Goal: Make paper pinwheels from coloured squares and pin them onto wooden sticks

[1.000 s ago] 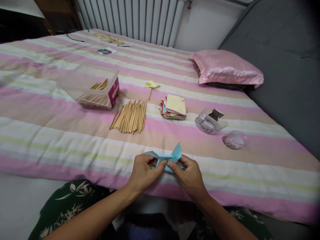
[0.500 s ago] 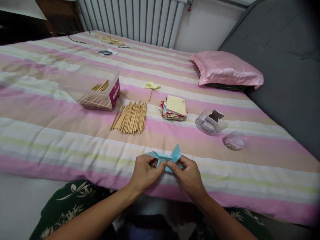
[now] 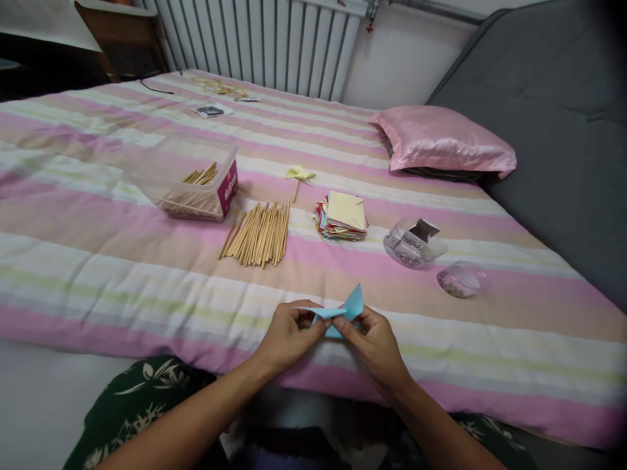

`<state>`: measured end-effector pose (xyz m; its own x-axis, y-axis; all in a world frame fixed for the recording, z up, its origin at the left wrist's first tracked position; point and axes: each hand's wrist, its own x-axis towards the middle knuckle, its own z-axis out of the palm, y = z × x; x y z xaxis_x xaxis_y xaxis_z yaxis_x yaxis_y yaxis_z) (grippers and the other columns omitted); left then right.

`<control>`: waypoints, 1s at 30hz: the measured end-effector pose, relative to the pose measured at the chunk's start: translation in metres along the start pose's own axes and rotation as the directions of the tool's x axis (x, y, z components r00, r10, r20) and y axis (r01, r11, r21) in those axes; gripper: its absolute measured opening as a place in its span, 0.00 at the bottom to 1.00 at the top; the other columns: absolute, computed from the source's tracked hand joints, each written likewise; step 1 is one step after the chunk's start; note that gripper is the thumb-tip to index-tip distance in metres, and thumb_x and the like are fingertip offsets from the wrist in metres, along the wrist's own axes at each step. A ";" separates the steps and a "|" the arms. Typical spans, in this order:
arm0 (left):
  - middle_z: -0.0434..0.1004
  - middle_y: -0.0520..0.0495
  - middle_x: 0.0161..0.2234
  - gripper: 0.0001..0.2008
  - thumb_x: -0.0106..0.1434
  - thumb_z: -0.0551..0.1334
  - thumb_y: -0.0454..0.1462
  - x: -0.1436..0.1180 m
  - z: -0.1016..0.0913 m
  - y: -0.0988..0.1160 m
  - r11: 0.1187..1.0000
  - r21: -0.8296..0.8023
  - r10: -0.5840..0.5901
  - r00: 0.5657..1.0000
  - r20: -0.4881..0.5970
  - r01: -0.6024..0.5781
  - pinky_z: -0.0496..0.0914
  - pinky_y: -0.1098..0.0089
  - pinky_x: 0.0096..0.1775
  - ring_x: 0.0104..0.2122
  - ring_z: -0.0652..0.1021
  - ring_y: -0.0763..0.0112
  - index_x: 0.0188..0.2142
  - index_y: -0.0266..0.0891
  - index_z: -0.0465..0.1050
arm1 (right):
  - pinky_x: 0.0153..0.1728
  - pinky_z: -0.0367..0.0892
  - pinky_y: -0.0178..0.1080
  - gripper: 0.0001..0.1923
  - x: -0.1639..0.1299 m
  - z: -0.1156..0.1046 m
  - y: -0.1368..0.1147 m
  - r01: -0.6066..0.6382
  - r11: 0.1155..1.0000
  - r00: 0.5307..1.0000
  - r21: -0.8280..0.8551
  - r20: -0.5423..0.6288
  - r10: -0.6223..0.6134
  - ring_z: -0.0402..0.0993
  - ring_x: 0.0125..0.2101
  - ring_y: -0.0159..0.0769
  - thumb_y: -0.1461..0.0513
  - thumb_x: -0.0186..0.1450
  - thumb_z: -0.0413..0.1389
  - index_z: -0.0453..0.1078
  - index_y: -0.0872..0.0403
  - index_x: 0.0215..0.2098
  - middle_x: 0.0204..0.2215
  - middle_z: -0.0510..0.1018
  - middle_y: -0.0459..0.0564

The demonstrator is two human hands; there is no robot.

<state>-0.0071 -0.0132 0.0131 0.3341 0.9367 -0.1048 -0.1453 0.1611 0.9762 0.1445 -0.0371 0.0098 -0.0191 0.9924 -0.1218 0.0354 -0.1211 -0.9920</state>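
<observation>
Looking down from the head camera, the only view here, both hands meet at the near edge of the bed [image 3: 147,274], low and centre in the picture. The left hand [image 3: 287,336] and the right hand [image 3: 375,343] are drawn close together, each pinched on the same piece of folded blue paper [image 3: 343,312], so the paper sits directly between the fingertips rather than off to one side. Its long axis runs roughly left to right, from one hand to the other, with a pointed flap sticking upward and away on the right-hand side. That flap stands nearer the right hand; the left holds the flatter, lower end. Neither hand is clearly the closer one, since both are touching it.

Farther up the striped cover, well apart from the hands, lie a loose bundle of wooden sticks [image 3: 257,232] with their lengths pointing away from the person, a clear plastic box [image 3: 189,179] holding more sticks to its left, and a stack of coloured paper squares [image 3: 343,215] to its right. A small yellow folded piece on a stick [image 3: 300,175] rests beyond the bundle. Two clear round containers [image 3: 414,243] sit to the right, and a pink pillow [image 3: 441,140] lies by the grey headboard [image 3: 553,117].
</observation>
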 end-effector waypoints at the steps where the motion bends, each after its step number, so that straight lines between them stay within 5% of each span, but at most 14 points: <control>1: 0.75 0.49 0.24 0.05 0.52 0.65 0.36 0.000 0.000 0.000 1.000 -0.017 -0.015 1.000 0.008 0.015 0.65 0.74 0.29 0.25 0.72 0.73 0.27 0.35 0.76 | 0.37 0.67 0.38 0.12 -0.001 0.000 0.000 -0.007 1.000 1.000 0.002 -0.002 0.007 0.72 0.32 0.37 0.56 0.56 0.60 0.73 0.56 0.33 0.31 0.79 0.51; 7: 0.73 0.52 0.20 0.07 0.49 0.67 0.37 -0.002 0.003 0.002 0.992 -0.086 -0.091 0.996 0.009 0.092 0.62 0.76 0.25 0.20 0.69 0.77 0.25 0.34 0.74 | 0.33 0.67 0.36 0.11 -0.001 0.001 -0.002 -0.008 0.999 1.000 0.041 0.004 0.008 0.71 0.29 0.34 0.56 0.55 0.61 0.72 0.56 0.30 0.28 0.78 0.49; 14: 0.68 0.54 0.17 0.10 0.45 0.68 0.39 0.000 0.000 0.001 0.993 0.018 -0.117 0.993 -0.019 0.117 0.57 0.75 0.21 0.17 0.65 0.79 0.23 0.34 0.72 | 0.31 0.66 0.36 0.12 0.002 -0.001 -0.004 0.007 1.000 0.999 0.020 0.035 -0.008 0.71 0.28 0.35 0.55 0.55 0.61 0.72 0.57 0.28 0.25 0.77 0.49; 30: 0.62 0.55 0.18 0.02 0.46 0.61 0.31 -0.002 -0.004 0.000 0.995 0.098 -0.009 1.000 0.019 0.007 0.58 0.74 0.25 0.20 0.63 0.77 0.22 0.34 0.69 | 0.32 0.66 0.36 0.12 0.001 -0.001 -0.007 0.065 0.995 0.991 -0.078 0.119 -0.056 0.70 0.29 0.37 0.55 0.55 0.60 0.71 0.57 0.29 0.26 0.75 0.49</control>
<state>-0.0115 -0.0136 0.0121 0.3533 0.9291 -0.1095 -0.0515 0.1362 0.9893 0.1455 -0.0353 0.0164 -0.1393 0.9878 -0.0693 0.1123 -0.0538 -0.9922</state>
